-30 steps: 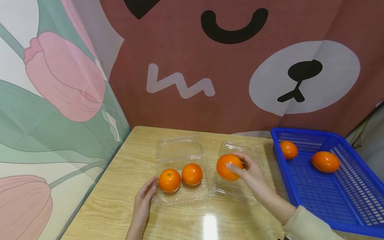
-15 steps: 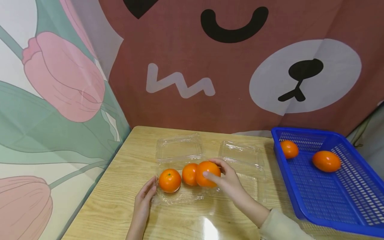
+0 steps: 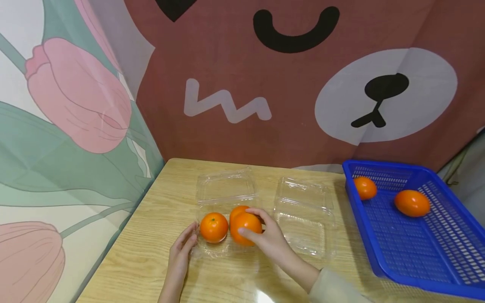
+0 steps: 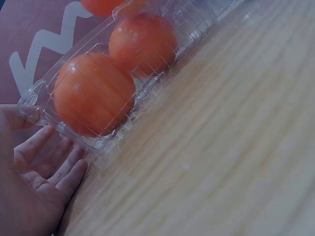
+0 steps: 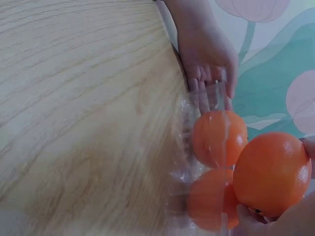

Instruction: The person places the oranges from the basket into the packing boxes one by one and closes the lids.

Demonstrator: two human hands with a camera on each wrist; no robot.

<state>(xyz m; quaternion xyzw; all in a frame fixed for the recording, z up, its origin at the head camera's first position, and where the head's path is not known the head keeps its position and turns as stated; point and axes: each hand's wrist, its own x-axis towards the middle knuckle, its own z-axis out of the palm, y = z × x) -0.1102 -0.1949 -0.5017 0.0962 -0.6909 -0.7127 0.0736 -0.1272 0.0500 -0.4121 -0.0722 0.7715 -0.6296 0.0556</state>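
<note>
My right hand (image 3: 270, 237) grips an orange (image 3: 245, 229) by its sides, above the left clear plastic clamshell box (image 3: 217, 252). In the right wrist view, the held orange (image 5: 272, 173) is in front of two others. Inside the box sit one orange (image 3: 214, 227) at the left and a second orange (image 3: 238, 211), partly hidden behind the held one. My left hand (image 3: 182, 250) touches the box's left end with loosely extended fingers. The left wrist view shows the fingers (image 4: 74, 172) of that hand beside the box wall, thumb near the corner. The box's lid (image 3: 226, 187) lies folded back.
A second clear clamshell box (image 3: 303, 233) stands with its lid back on the right, nothing in it. Beyond it, a blue basket (image 3: 373, 244) holds an orange (image 3: 365, 188) and another orange (image 3: 412, 203). A printed cloth (image 3: 227, 143) hangs behind the wooden table (image 3: 132, 261).
My right hand has carried its orange leftward, from over the right box to over the left box's right part. The left hand has stayed at the left box's end.
</note>
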